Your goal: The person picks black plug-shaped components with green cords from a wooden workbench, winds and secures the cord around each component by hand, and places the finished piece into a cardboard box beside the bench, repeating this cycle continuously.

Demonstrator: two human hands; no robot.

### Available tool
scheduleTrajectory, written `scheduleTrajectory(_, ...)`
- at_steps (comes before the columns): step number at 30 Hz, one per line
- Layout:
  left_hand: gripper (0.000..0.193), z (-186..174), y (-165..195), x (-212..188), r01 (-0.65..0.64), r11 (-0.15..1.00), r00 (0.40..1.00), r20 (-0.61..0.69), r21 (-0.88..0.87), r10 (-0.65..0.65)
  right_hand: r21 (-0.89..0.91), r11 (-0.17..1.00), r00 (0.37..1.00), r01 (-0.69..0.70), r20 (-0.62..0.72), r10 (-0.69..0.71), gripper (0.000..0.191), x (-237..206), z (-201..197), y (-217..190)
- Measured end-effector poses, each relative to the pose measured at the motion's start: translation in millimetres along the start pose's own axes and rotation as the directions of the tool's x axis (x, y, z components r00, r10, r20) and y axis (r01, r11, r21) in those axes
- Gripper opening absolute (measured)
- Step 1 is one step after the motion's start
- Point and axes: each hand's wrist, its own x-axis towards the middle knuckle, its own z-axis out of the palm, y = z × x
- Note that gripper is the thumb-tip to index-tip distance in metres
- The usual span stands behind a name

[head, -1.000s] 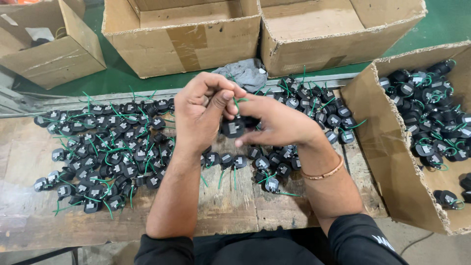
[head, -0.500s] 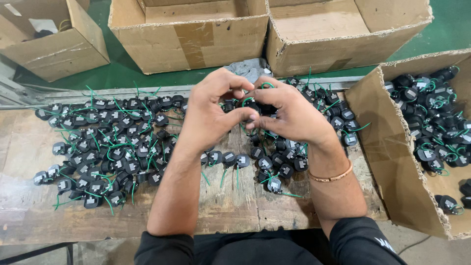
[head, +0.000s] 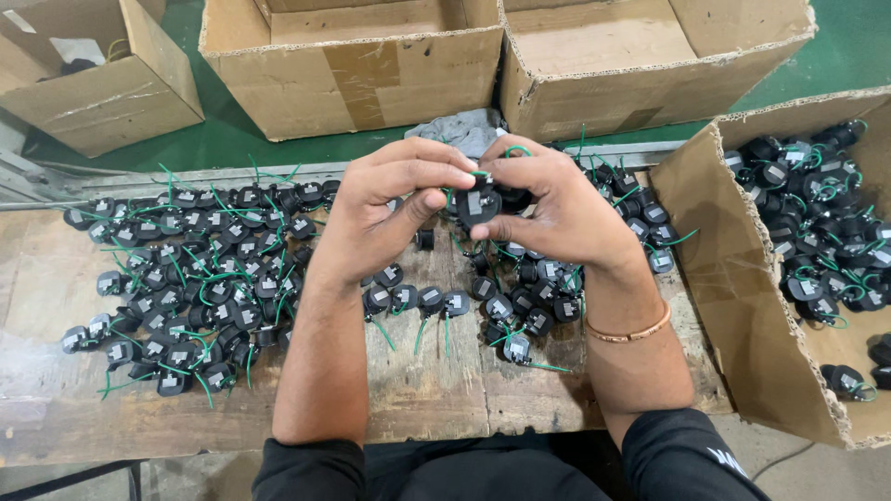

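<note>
Two hands on one small black part

Both hands meet above the wooden surface point(head: 436, 399). The right hand point(head: 557, 209) pinches a small black part point(head: 478, 206) between thumb and fingers, while the left hand point(head: 385, 209) nips its green wire point(head: 478, 174) at the top. Seemingly the wire is being dressed or bent. Next, a firm grip and a fine fingertip turn look needed. Similar parts point(head: 186, 297) cover the surface and fill the cardboard box point(head: 733, 278) at right
</note>
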Motion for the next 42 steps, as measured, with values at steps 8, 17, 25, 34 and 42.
scheduleTrajectory(8, 0.027, 19.8, -11.9, -1.2, 0.205, 0.961, 0.972, -0.078, -0.188, -0.222, -0.118, 0.993, 1.000, 0.003, 0.009, -0.002, 0.042, 1.9, 3.6, -4.9)
scheduleTrajectory(17, 0.029, 24.5, -14.2, -1.6, 0.232, 0.955, 0.963, -0.099, -0.182, -0.252, -0.122, 0.992, 0.999, -0.014, 0.046, 0.020, 0.047, 0.0, 1.6, -13.0)
scheduleTrajectory(25, 0.045, 10.2, -28.2, -5.2, 0.548, 0.389, 0.563, 0.018, 0.741, -0.826, 0.240, 0.971, 0.984, -0.025, -0.167, 0.066, 0.040, -11.8, -10.7, -4.8)
scheduleTrajectory(34, 0.051, 55.3, -105.2, -32.2, 0.259, 0.170, 0.474, 0.029, 0.951, -0.880, 0.541, 0.837, 0.948, 0.077, -0.300, 0.106, 0.035, -17.1, -12.7, 2.0)
scheduleTrajectory(42, 0.031, 32.6, -41.5, -8.4, 0.337, 0.306, 0.619, 0.035, 0.891, -0.785, 0.452, 0.891, 0.960, 0.053, -0.268, 0.079, 0.032, -23.5, -23.7, 2.1)
